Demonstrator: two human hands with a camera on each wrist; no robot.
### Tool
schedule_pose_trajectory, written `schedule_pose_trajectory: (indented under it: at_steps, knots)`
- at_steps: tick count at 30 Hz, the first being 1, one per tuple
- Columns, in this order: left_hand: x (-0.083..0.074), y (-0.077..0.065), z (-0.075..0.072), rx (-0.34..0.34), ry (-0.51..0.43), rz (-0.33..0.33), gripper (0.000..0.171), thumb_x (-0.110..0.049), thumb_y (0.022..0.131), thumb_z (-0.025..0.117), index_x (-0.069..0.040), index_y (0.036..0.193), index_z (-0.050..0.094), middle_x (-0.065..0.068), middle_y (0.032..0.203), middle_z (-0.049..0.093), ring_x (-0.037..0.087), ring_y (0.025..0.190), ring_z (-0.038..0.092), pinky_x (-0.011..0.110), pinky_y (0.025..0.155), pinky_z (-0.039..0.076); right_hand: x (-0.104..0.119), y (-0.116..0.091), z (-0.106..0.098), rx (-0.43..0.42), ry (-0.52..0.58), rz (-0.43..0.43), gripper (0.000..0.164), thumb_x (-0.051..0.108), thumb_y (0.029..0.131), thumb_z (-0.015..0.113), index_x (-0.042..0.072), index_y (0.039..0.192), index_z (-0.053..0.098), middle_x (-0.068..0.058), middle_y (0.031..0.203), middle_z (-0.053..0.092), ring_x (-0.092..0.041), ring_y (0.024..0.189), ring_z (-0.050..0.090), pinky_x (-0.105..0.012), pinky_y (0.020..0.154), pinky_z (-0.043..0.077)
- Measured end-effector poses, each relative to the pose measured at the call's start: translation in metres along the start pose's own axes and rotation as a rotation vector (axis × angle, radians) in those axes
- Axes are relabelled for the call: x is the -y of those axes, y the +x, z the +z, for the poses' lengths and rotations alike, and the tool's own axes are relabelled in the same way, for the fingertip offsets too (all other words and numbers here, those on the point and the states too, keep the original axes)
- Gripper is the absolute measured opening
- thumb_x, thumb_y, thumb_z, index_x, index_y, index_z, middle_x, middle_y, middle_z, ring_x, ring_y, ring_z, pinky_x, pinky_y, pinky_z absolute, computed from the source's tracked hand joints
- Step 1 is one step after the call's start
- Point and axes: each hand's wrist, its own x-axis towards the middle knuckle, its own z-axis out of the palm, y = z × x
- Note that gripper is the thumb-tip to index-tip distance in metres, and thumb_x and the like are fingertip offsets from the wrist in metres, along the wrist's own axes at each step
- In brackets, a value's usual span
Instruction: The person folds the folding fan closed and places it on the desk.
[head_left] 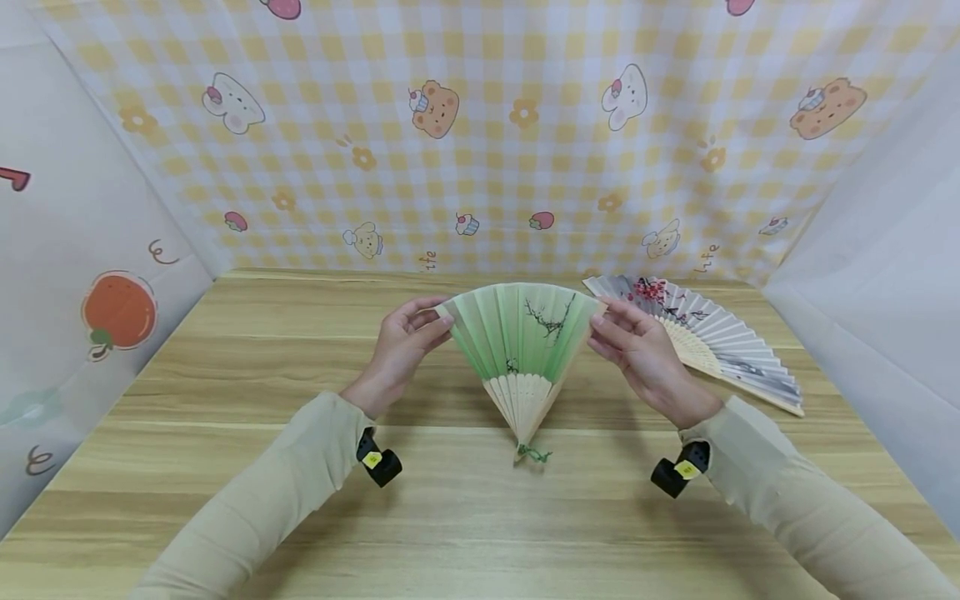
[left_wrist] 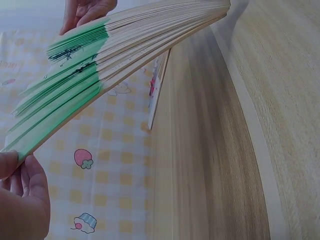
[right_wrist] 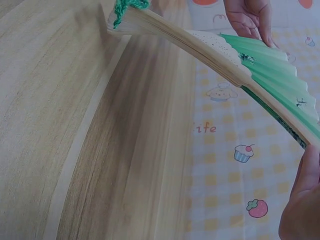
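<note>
A green folding fan (head_left: 517, 333), partly spread, is held up between my two hands over the table. Dark branches are printed on its cloth, and its pale ribs meet at the bottom, where a green cord (head_left: 534, 453) hangs. My left hand (head_left: 397, 346) pinches the fan's left upper corner between thumb and fingers. On the other side, my right hand (head_left: 641, 350) pinches the right upper corner. In the right wrist view, several folds near the right hand (right_wrist: 302, 200) are still stacked together. The left wrist view shows the left hand (left_wrist: 25, 195) gripping the outer rib's end.
Behind my right hand, a spread white and grey fan (head_left: 738, 346) with red blossoms lies on the wooden table (head_left: 247, 358). A yellow checked cloth (head_left: 487, 167) hangs along the back edge, with white cloth (head_left: 885, 250) at the sides.
</note>
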Motion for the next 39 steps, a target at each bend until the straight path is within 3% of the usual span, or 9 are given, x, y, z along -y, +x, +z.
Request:
schedule_pose_trajectory:
  at_steps: [5, 20, 39]
  knots:
    - [0.0, 0.0, 0.003, 0.006, 0.008, 0.003, 0.033, -0.001, 0.085, 0.056, 0.001, 0.117, 0.048, 0.005, 0.097, 0.055, 0.011, 0.084, 0.057, 0.031, 0.085, 0.047, 0.0, 0.0, 0.001, -0.005, -0.009, 0.001, 0.021, 0.001, 0.081, 0.061, 0.013, 0.098, 0.06, 0.0, 0.083, 0.052, -0.009, 0.074, 0.058, -0.021, 0.074, 0.05]
    - [0.001, 0.0, 0.01, 0.072, 0.022, 0.047, 0.03, 0.0, 0.083, 0.057, 0.003, 0.112, 0.051, 0.006, 0.095, 0.057, 0.013, 0.086, 0.056, 0.031, 0.083, 0.048, -0.001, -0.002, 0.009, 0.05, -0.044, -0.001, 0.022, -0.002, 0.086, 0.053, 0.016, 0.092, 0.064, 0.001, 0.079, 0.056, -0.009, 0.073, 0.059, -0.021, 0.073, 0.051]
    - [-0.003, -0.002, 0.018, 0.111, 0.033, 0.033, 0.029, 0.002, 0.084, 0.055, 0.003, 0.113, 0.05, 0.006, 0.093, 0.055, 0.013, 0.085, 0.056, 0.031, 0.084, 0.048, 0.0, -0.001, 0.013, 0.089, -0.109, 0.051, 0.02, 0.003, 0.086, 0.054, 0.018, 0.096, 0.063, 0.001, 0.083, 0.056, -0.009, 0.074, 0.059, -0.021, 0.075, 0.05]
